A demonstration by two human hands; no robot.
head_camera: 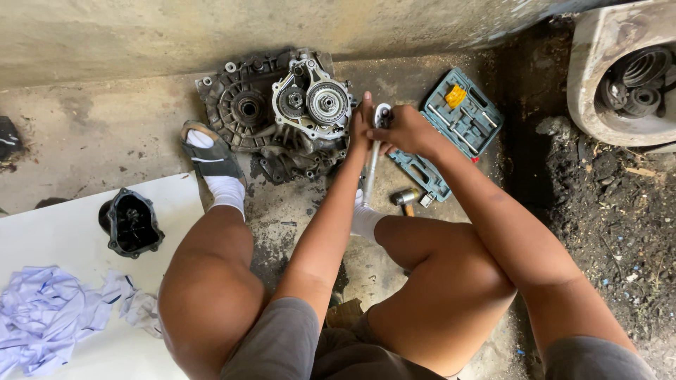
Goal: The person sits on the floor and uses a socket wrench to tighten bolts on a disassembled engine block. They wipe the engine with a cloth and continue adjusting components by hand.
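Ratchet wrench | right hand grip clamped on head | left hand flat, steadying it

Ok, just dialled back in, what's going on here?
A person crouches on a concrete floor over an opened gearbox housing. The right hand grips the head of a long ratchet wrench; the left hand rests against the casing beside it. A socket set case lies open nearby.
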